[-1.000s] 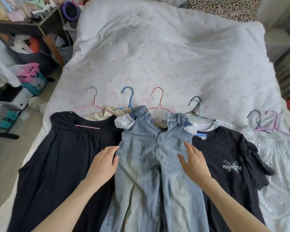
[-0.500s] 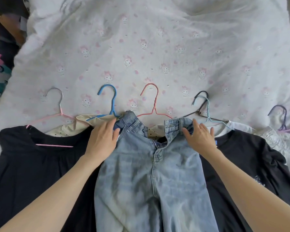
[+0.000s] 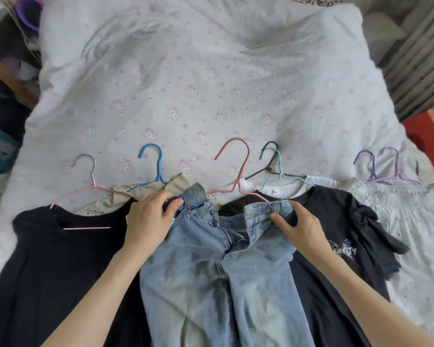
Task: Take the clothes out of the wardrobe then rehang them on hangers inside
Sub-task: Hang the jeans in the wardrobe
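Note:
Light blue jeans (image 3: 211, 271) lie flat on the bed in the middle of a row of clothes. My left hand (image 3: 148, 221) grips the left end of their waistband. My right hand (image 3: 301, 226) pinches the right end of the waistband. A red hanger (image 3: 236, 166) lies just behind the jeans. To the left is a black garment (image 3: 48, 271) on a pink hanger (image 3: 85, 194), then a beige garment (image 3: 115, 201) on a blue hanger (image 3: 156, 166). A black printed T-shirt (image 3: 341, 234) on a pale blue hanger (image 3: 278, 171) lies to the right.
A white patterned garment (image 3: 398, 221) on purple hangers (image 3: 386, 169) lies at the far right. The white printed bedspread (image 3: 211, 83) stretches behind the clothes. Cluttered shelves (image 3: 3, 71) stand left of the bed; a red object (image 3: 426, 139) sits at the right edge.
Both hands moved from the jeans' thighs up to the waistband and took hold of it. The waistband is now pulled wider and the red hanger shows more.

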A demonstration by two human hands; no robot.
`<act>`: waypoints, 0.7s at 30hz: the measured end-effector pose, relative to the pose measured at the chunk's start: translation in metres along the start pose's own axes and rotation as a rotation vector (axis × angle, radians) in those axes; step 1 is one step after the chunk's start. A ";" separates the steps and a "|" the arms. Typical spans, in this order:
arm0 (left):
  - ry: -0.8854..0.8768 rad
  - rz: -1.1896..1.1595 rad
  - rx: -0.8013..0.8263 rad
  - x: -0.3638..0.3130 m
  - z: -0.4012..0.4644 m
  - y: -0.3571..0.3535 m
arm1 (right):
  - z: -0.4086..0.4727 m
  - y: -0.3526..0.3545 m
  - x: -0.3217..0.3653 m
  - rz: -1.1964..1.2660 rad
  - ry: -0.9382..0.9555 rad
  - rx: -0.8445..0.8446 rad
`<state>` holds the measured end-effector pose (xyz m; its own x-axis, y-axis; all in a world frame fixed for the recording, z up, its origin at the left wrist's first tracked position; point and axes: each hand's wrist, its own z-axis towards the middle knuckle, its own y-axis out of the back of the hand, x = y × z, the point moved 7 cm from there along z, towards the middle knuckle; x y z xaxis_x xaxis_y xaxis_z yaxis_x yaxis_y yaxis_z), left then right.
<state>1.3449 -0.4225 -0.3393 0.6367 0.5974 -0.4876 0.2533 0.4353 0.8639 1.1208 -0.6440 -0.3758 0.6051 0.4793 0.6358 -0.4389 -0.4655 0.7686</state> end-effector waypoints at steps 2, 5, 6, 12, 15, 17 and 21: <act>-0.063 -0.004 -0.007 -0.024 -0.013 0.015 | -0.018 0.028 -0.004 0.043 -0.113 -0.046; -0.166 -0.021 -0.009 -0.062 -0.040 0.035 | -0.052 0.068 -0.005 0.031 -0.099 -0.124; -0.180 -0.033 -0.012 -0.074 -0.048 0.041 | -0.065 0.082 -0.006 0.023 -0.083 -0.164; -0.290 -0.134 -0.039 -0.159 -0.089 0.077 | -0.168 0.181 0.002 0.011 0.015 -0.411; -0.327 -0.191 -0.017 -0.197 -0.107 0.080 | -0.226 0.220 -0.007 0.021 -0.016 -0.496; -0.366 -0.211 0.014 -0.226 -0.119 0.073 | -0.263 0.242 -0.017 0.020 -0.056 -0.545; -0.501 -0.274 0.081 -0.294 -0.149 0.059 | -0.346 0.284 -0.032 -0.075 -0.138 -0.699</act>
<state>1.0646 -0.4719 -0.1635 0.8023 0.0694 -0.5928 0.5000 0.4642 0.7311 0.7465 -0.5343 -0.1530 0.7084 0.3713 0.6003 -0.6879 0.1730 0.7049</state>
